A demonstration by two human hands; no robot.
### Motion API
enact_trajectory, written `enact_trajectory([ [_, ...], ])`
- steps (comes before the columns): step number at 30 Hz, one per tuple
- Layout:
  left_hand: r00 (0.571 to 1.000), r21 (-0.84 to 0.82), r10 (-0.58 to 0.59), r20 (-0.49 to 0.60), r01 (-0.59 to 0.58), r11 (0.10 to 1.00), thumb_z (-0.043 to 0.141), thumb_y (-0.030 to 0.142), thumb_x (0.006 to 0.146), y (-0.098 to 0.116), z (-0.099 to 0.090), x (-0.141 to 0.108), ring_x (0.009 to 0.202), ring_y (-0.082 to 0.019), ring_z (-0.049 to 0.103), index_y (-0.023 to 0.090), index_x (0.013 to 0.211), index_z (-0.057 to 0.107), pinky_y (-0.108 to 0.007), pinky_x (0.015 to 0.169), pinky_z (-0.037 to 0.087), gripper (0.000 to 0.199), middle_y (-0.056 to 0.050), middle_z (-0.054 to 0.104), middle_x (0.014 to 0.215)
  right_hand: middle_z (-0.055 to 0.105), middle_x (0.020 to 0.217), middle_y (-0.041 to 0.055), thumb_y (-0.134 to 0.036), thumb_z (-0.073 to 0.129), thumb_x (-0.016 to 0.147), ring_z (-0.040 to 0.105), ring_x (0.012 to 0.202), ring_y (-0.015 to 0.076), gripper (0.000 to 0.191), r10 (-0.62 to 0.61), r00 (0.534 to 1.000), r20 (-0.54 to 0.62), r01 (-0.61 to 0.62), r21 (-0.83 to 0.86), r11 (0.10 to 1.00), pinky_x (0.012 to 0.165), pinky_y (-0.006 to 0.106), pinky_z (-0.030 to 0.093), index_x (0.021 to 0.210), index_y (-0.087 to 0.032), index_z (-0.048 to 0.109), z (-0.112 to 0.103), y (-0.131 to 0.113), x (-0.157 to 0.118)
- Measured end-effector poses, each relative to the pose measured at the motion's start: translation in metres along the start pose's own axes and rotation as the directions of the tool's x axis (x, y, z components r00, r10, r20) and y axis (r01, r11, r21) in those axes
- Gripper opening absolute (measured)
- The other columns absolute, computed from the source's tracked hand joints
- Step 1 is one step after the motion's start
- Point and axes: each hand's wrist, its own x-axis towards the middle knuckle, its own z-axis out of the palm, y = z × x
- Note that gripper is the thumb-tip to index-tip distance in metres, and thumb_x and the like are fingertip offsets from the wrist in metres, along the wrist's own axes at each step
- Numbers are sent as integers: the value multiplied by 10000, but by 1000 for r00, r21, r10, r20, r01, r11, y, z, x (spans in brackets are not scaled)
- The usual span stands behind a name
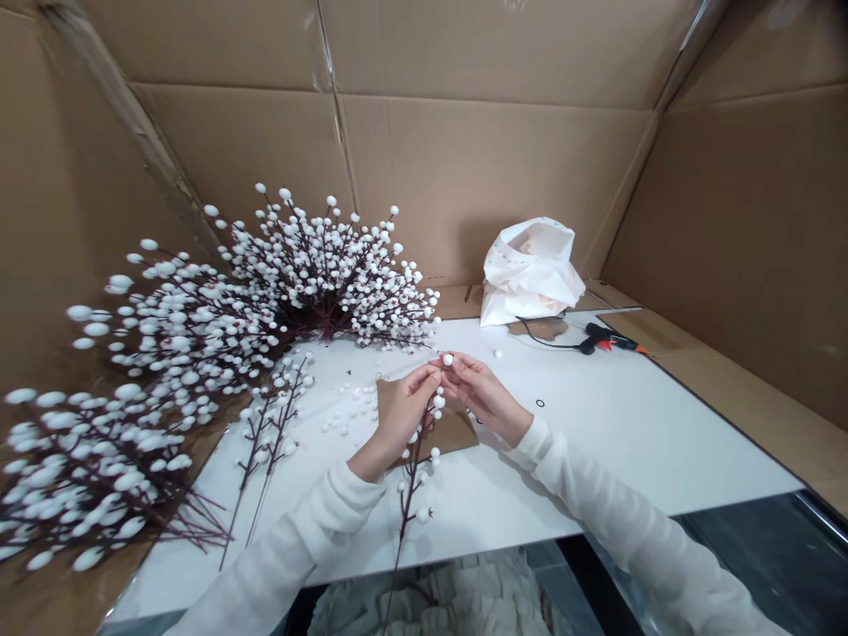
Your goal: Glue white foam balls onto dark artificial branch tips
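Over the middle of the white board, my left hand (405, 408) pinches the upper part of a dark red stem of white artificial berries (409, 486). Its lower end hangs toward my lap. My right hand (488, 394) meets the left at the top, fingers closed around a single white berry (448, 359) at the tip. The fingertips overlap, so exactly where the berry joins the stem is hidden. Beneath both hands lies a brown cardboard piece (457, 433). Loose white berries (354, 408) are scattered left of it.
Big bunches of white berry stems (318, 265) fill the left and back left. Two separate stems (271, 424) lie on the white board (596, 442). A white plastic bag (530, 269) stands at the back, beside a black glue gun (610, 340) with its cord. Cardboard walls (496, 150) surround the table.
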Motion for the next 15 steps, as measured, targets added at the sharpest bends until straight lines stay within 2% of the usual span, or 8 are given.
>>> enact_trajectory([
  [15, 999, 11, 47, 25, -47, 999, 517, 437, 779, -6, -2, 1, 400, -20, 424, 183, 795, 567, -100, 360, 345, 259, 50, 542, 623, 588, 786, 32, -365, 769, 668, 532, 672, 88, 357, -14, 1000, 11, 15, -75, 997, 619, 201, 448, 903, -129, 640, -4, 5, 2],
])
